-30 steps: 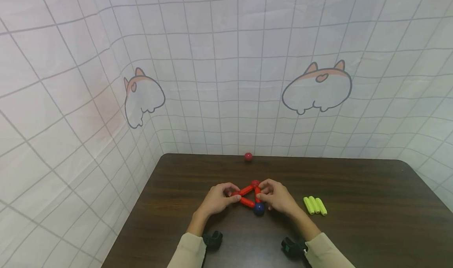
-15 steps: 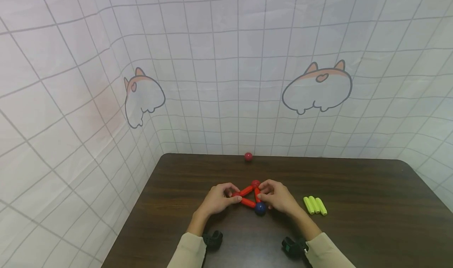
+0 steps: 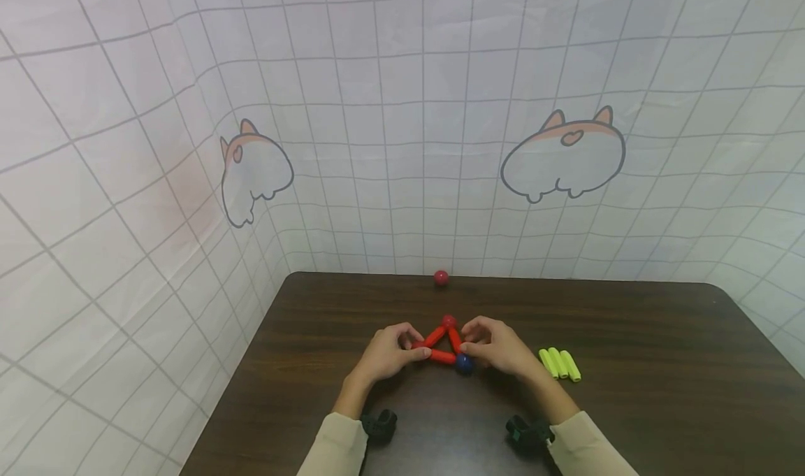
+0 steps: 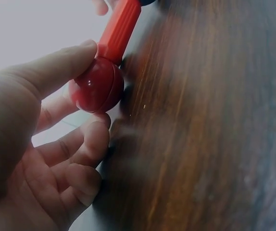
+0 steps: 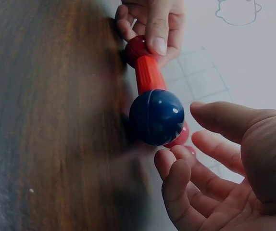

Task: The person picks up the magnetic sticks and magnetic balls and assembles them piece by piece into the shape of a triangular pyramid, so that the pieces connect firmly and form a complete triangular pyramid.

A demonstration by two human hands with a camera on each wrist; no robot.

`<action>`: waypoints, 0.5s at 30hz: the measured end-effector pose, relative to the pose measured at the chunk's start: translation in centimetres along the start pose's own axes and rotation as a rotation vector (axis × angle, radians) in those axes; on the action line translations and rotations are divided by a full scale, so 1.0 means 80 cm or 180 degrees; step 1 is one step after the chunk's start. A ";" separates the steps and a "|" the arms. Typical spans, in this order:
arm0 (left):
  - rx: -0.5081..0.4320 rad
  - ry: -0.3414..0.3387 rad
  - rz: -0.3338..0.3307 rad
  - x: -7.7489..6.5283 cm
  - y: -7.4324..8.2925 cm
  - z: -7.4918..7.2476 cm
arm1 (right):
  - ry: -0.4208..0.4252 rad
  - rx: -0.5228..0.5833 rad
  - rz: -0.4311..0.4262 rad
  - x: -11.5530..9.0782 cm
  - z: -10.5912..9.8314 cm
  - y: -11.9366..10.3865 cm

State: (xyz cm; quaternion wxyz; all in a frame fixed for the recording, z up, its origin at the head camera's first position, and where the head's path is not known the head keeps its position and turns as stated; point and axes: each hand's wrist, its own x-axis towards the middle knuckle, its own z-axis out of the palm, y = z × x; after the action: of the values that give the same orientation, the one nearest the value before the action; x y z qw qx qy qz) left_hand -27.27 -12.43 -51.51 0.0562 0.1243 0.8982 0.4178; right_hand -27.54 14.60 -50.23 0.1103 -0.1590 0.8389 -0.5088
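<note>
Three red rods and three balls form a triangle lying on the table. My left hand [image 3: 388, 351] pinches the red ball [image 4: 97, 86] at its left corner, thumb on the near side and fingers beyond. A blue ball [image 5: 156, 117] makes the near right corner, joined to the front rod [image 3: 443, 356]. Another red ball [image 3: 449, 321] sits at the far corner. Beside the blue ball is my right hand [image 3: 499, 349]; in the right wrist view a gap shows between its thumb and the ball, and its relaxed fingers hold nothing.
Several yellow-green rods [image 3: 560, 364] lie side by side to the right of my right hand. A loose red ball [image 3: 441, 278] rests at the table's far edge. Behind the dark wooden table [image 3: 660, 364] hangs a white grid-patterned cloth [image 3: 402, 147].
The triangle has turned slightly, its far ball shifting left and away and the blue ball moving a little away and right. My right hand has loosened from the right rod and shifted right.
</note>
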 end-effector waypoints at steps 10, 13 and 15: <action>0.0194 0.0138 -0.0086 -0.003 0.005 0.004 | -0.0083 -0.0207 -0.0033 -0.001 -0.006 -0.001; 0.0226 0.0140 -0.0092 -0.003 0.007 0.005 | -0.0099 -0.0240 -0.0038 -0.002 -0.006 0.001; 0.0227 0.0119 -0.0081 -0.003 0.007 0.005 | -0.0099 -0.0259 -0.0035 -0.002 -0.007 0.002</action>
State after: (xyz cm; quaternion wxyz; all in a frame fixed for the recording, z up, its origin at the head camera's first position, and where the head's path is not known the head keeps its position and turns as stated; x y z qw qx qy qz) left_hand -26.88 -11.86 -51.30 0.0402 0.1070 0.9150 0.3870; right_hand -27.59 15.17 -50.08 0.1140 -0.1758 0.8562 -0.4722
